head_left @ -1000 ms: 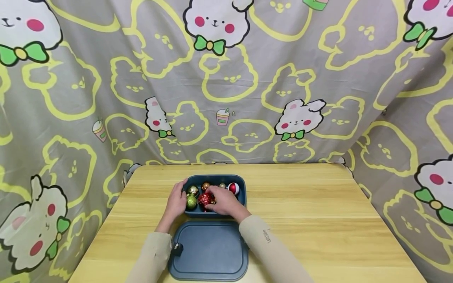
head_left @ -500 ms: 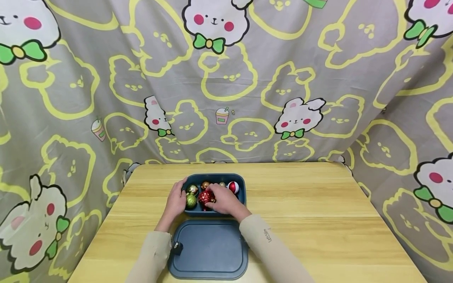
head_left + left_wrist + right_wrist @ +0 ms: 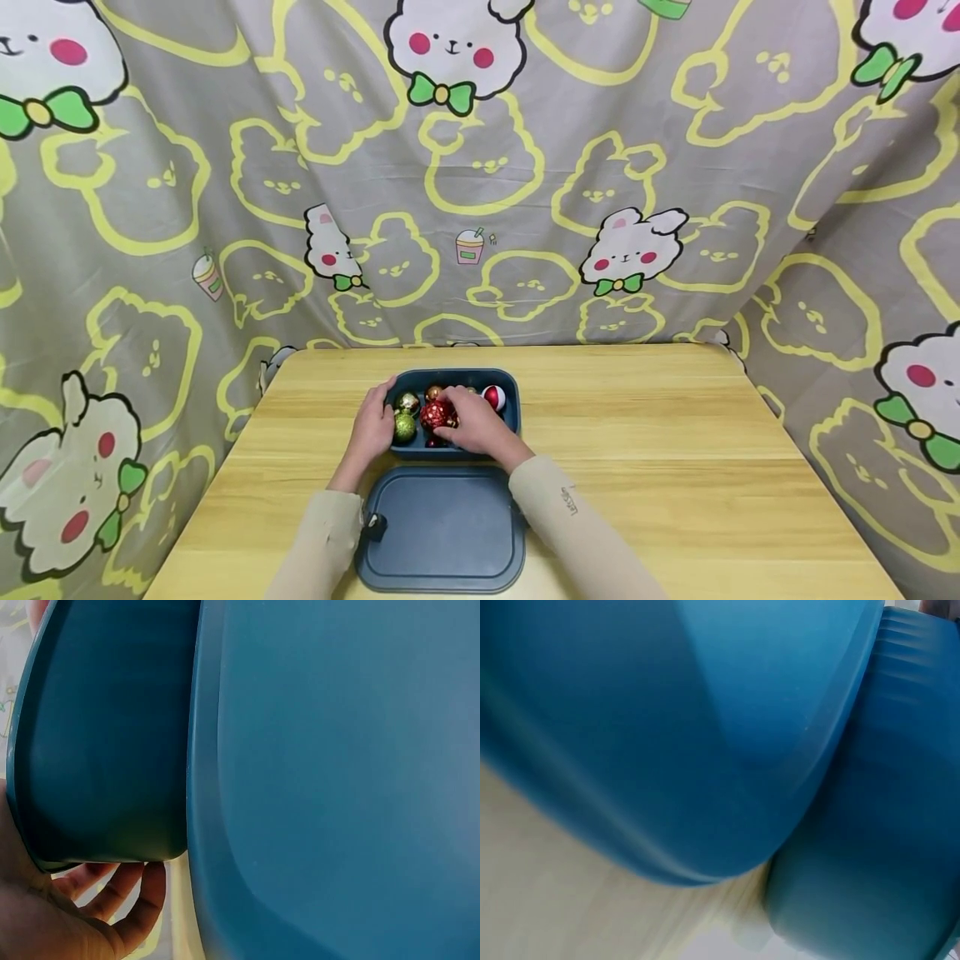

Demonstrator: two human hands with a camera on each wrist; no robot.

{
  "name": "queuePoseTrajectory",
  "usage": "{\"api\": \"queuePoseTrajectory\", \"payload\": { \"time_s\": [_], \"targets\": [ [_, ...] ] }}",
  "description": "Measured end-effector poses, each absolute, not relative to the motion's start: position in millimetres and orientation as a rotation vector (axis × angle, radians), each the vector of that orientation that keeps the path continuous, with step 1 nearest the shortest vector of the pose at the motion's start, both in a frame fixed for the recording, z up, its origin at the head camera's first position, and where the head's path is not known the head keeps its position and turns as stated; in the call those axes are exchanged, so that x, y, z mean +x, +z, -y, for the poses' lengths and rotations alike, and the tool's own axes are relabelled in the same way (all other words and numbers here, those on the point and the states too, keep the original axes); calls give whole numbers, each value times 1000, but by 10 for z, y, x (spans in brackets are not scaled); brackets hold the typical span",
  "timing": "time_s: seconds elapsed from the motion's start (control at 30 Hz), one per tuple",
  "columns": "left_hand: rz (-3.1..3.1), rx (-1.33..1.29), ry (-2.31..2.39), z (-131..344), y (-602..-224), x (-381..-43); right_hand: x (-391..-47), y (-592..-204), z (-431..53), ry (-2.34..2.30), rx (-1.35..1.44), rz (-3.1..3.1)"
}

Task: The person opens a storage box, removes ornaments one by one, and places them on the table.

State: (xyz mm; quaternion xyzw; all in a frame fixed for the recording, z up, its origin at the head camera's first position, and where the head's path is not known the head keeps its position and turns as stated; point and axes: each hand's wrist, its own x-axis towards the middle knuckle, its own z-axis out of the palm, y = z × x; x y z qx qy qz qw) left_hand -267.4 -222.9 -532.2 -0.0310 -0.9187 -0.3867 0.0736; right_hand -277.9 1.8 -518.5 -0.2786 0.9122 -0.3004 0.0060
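Observation:
In the head view my right hand [image 3: 476,423] reaches into a dark blue rectangular box [image 3: 513,379]. Its thumb and fingers pinch a glittery red Christmas bauble [image 3: 433,415]. The box's left end is gripped by my left hand [image 3: 372,423], whose fingers lie along the outer wall in the left wrist view. Near that hand sit a green glitter bauble [image 3: 404,428] and a shiny gold one [image 3: 407,402]. A copper bauble [image 3: 433,392] lies at the back, and a red-and-white one [image 3: 494,397] at the right. Part of the contents is hidden behind my right hand.
A flat blue lid [image 3: 442,529] lies on the wooden table [image 3: 660,467] directly in front of the box, under my forearms. Behind the table hangs a patterned grey curtain [image 3: 525,183], which also closes off both sides.
The red bauble has shifted very slightly with my right fingers, and more of a small dark red bauble shows below it. My left hand keeps its place on the box.

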Motion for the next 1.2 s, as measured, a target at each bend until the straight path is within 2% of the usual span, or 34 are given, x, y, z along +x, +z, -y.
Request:
{"api": "queuePoseTrajectory", "payload": {
  "time_s": [0.67, 1.2],
  "targets": [
    [2757, -111, -1010, 2189, -5309, -2655, -2734, -5111, -113, -1194, -803, -2795],
    [2725, -86, -1009, 2189, -5320, -2664, -2801, -4979, -417, -1217, -819, -2874]
  ]
}}
